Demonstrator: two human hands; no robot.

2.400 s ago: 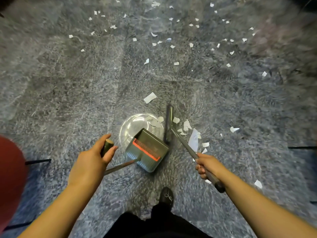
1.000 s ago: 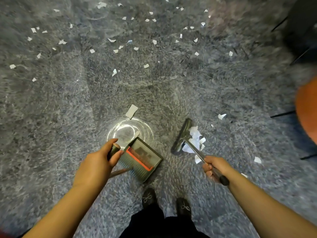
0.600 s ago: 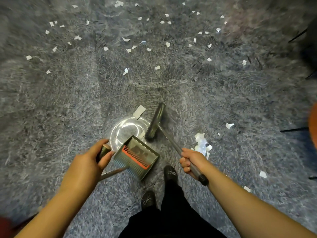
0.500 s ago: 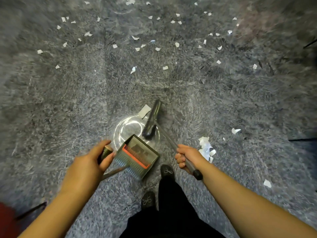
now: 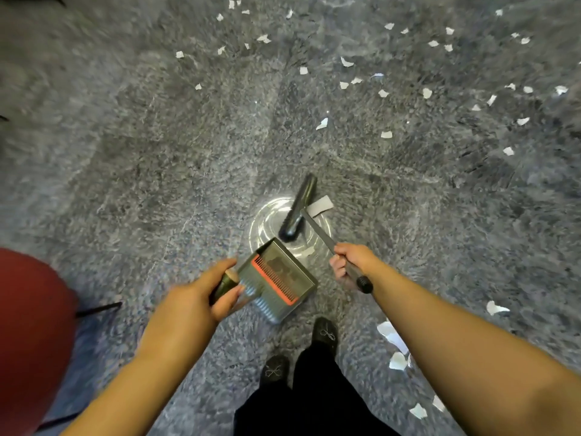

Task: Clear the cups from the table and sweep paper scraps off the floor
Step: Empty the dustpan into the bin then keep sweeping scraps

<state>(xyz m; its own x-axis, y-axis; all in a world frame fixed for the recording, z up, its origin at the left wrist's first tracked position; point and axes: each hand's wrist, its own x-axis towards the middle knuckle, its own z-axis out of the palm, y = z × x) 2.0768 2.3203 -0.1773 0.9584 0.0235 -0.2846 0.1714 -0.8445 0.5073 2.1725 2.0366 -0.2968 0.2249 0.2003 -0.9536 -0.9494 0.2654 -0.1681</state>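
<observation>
Head view, reading left to right. Red rounded object at the left edge, identity unclear. Left hand is wrapped around the dustpan handle; the dustpan, grey with an orange comb strip, sits on the grey floor with its open mouth facing up and away from the person, toward a bright round reflection. Broom head lies just beyond the mouth, long axis running near-to-far with a slight lean right; its shaft slants back down to the right hand, which is clenched around the grip near the black end cap. One larger paper scrap touches the right side of the head. Small scraps are scattered across the far floor, mostly right; a few more lie near the right forearm.

Step judged: sweeping phase, drawing scraps into the pan. No cups or table in view. Most scraps appear uncollected.

Next move calls for getting the bristles behind the larger scrap and pulling toward the pan mouth, pan lip kept flat on the floor.
</observation>
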